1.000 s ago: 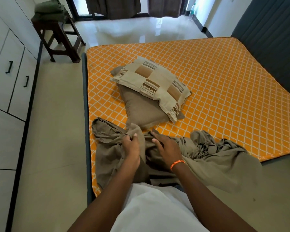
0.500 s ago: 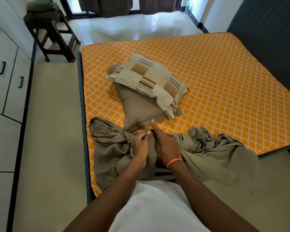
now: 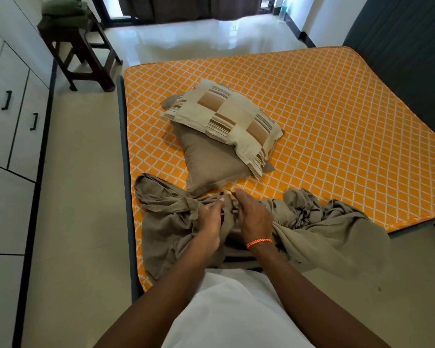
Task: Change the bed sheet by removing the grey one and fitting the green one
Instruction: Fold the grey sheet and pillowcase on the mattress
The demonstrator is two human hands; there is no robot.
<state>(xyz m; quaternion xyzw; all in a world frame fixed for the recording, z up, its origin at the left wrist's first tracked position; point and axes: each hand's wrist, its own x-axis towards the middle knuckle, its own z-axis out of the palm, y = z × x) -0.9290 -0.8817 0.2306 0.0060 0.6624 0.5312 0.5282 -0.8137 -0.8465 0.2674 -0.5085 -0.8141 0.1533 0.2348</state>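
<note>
Looking down from the head camera, I see the mattress [image 3: 337, 126] filling the middle and right of the frame, its orange cover with a white diamond pattern fully bare apart from what lies near its lower left corner. Along the left edge of the frame runs a white wardrobe [image 3: 8, 126] with black handles, and pale floor tiles [image 3: 83, 197] separate it from the bed. The grey sheet [image 3: 337, 237] is off the mattress and bunched in a loose heap across the bottom edge of the bed, centre frame, one part spilling over the right-hand side toward the floor and another spread flat at the lower left corner. Just above that heap, two pillows are stacked: a plain grey-brown pillow [image 3: 211, 162] underneath and a patchwork pillow [image 3: 226, 121] with striped and beige squares on top, tilted across it. In the upper left of the frame stands a dark wooden stool [image 3: 86, 54], and the folded green sheet [image 3: 65, 11] rests on top of it, well apart from the bed. My left hand [image 3: 210, 219] is clenched around a gathered fold of the grey sheet, fingers curled into the cloth. My right hand [image 3: 254, 214], with an orange wristband [image 3: 259, 242], lies just beside it on the same bundle, fingers fairly straight and pressing the cloth.
</note>
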